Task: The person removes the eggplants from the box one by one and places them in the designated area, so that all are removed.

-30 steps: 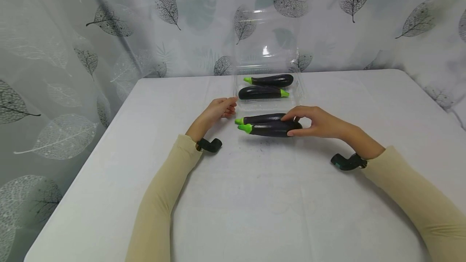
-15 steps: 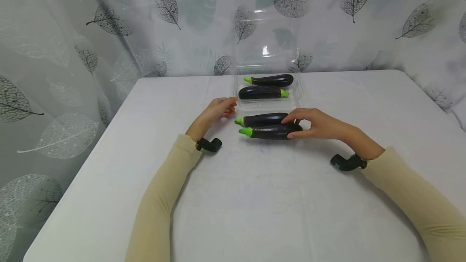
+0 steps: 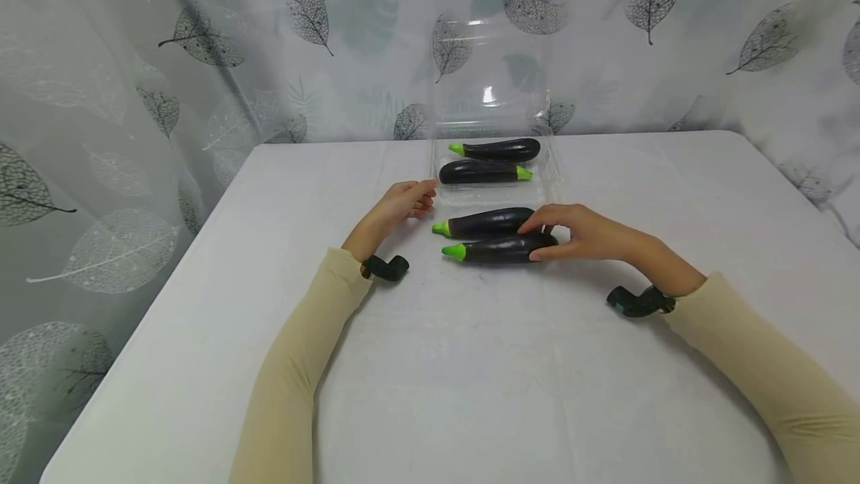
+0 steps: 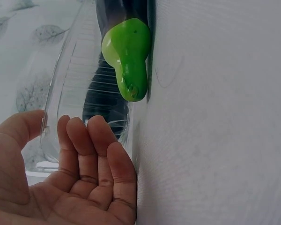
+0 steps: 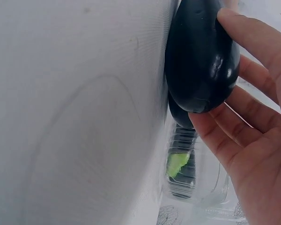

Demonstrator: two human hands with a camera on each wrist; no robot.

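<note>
My right hand pinches the round end of the nearer eggplant, thumb on the near side, fingers beyond. This eggplant lies on the white table, its green stem pointing left. Just behind it lies another eggplant, parallel, stem also left. A clear plastic box with its lid raised holds two more: a back eggplant with stem left and a front eggplant with stem right. My left hand is at the box's front left corner, thumb touching the rim, fingers loosely bent.
White cloth covers the table. A leaf-patterned curtain hangs behind the back edge and along the left side. The raised lid stands close against it. Black wrist cameras sit on both wrists, the right camera low over the cloth.
The nearer eggplant has come down and slightly toward me in my right hand, uncovering more of the eggplant behind it. My left hand and the box have stayed put.
</note>
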